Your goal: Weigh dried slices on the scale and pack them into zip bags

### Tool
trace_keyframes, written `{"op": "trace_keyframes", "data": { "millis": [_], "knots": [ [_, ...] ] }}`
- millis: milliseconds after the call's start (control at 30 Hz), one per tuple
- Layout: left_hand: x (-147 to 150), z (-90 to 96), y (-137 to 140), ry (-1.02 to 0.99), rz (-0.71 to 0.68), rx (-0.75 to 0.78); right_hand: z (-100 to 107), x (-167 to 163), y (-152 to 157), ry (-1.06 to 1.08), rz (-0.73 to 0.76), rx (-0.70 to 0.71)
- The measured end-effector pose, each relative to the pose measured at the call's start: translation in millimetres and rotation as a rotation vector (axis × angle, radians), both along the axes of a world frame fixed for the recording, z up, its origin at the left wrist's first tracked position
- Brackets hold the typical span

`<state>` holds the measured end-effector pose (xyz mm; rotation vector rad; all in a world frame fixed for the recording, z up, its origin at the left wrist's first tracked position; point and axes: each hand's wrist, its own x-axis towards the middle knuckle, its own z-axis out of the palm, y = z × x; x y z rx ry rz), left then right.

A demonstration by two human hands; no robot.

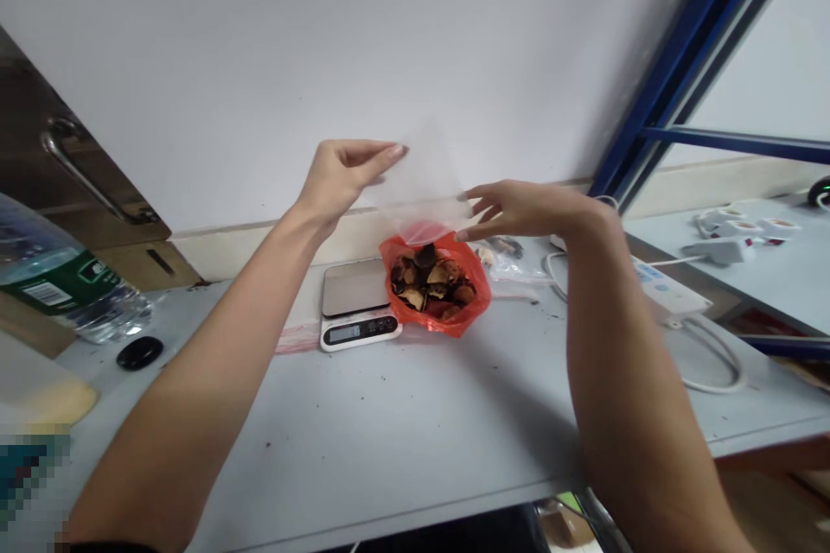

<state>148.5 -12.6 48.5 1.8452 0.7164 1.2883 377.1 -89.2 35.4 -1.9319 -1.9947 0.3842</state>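
My left hand (354, 177) pinches the upper left edge of a thin clear plastic bag (424, 181), which hangs upright in front of the wall. On the bag's other side is my right hand (502, 206), its fingers apart and the tips at or against the film; whether they press on it is hard to see. Directly below stands an open red plastic bag (476, 311) filled with dried brown and tan slices (437, 276) that look like dried mushroom or fruit. A small digital kitchen scale (354, 294) with a bare metal plate sits just left of the red bag.
At the left are a large water bottle (65, 285) with a green label and a black oval object (140, 352). Another clear bag (509, 251) with pieces lies behind my right hand. A white power strip (674, 298) and cables are at the right, beside a blue frame (687, 52).
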Motion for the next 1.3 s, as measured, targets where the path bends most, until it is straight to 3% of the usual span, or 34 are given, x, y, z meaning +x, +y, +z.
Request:
{"op": "trace_keyframes", "data": {
  "millis": [167,267,400,467,567,667,767,900,1033,1167,1300],
  "knots": [
    [-32.7,-19.8,5.0,-0.175,-0.011,-0.095,-11.7,-26.3,18.0,0.363,0.192,0.096],
    [-64.6,-37.6,8.8,-0.217,0.079,-0.143,-17.7,-43.1,23.4,0.587,0.293,0.087],
    [-116.4,-62.2,5.8,0.051,0.317,-0.204,-24.2,-72.5,24.7,0.746,0.312,0.17],
    [-142.5,-75.1,3.0,0.222,0.426,-0.209,-28.3,-92.2,26.7,0.68,0.245,0.289],
    [-175.1,-94.8,2.3,0.252,0.593,-0.234,-35.1,-129.5,33.6,0.429,0.196,0.489],
    [-195.9,-111.0,5.3,0.219,0.667,-0.361,-41.1,-174.0,41.0,0.036,0.359,0.552],
    [-207.2,-120.8,7.7,0.187,0.632,-0.505,-48.8,-217.2,41.0,-0.311,0.576,0.451],
    [-213.8,-126.5,6.9,0.29,0.545,-0.489,-66.5,-253.4,27.5,-0.535,0.722,0.176],
    [-209.1,-129.8,5.0,0.365,0.561,-0.317,-84.6,-260.5,15.1,-0.588,0.749,0.03],
    [-197.7,-132.9,7.3,0.69,0.283,0.034,-95.7,-257.7,12.9,-0.609,0.718,0.036],
    [-188.5,-129.8,15.5,0.977,0.106,0.12,-103.9,-256.3,11.4,-0.623,0.741,0.07]
  ]
}}
